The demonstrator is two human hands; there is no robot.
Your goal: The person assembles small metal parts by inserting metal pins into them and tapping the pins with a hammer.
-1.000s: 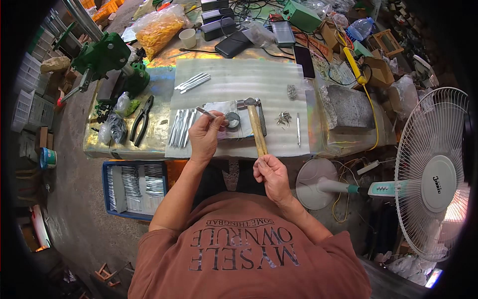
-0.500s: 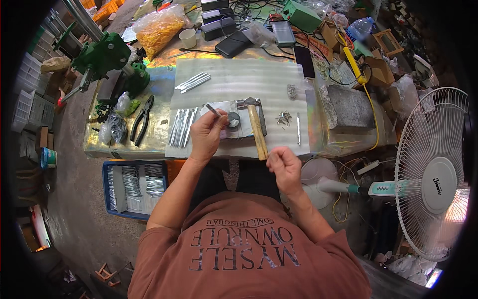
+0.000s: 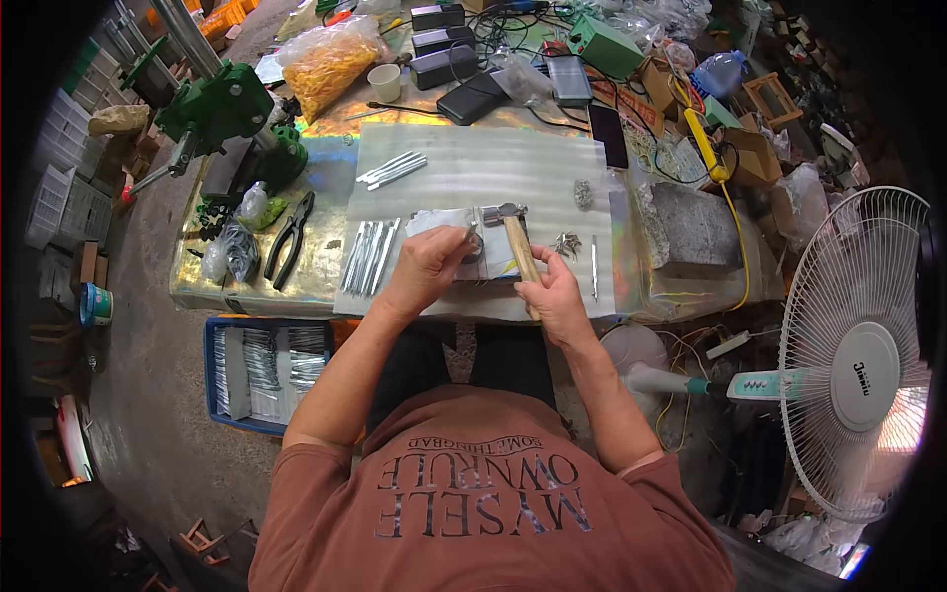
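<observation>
My left hand is closed in a pinch beside a round dark metal piece; what its fingers hold is hidden. The metal piece rests on a pale sheet over a block in the middle of the mat. My right hand grips the wooden handle of a hammer, whose metal head lies at the far side of the block. Several silvery metal strips lie side by side left of my left hand. Beyond my right hand sits a small heap of metal pins, with a thin silvery rod to its right.
More strips lie farther back on the white foam mat. Black-handled pliers and a green press stand left, a stone block right. A blue crate sits below the table; a fan stands at right.
My right hand has moved up and onto the hammer's handle. My left hand has turned over and shifted slightly right; the dark strip it held upright no longer shows.
</observation>
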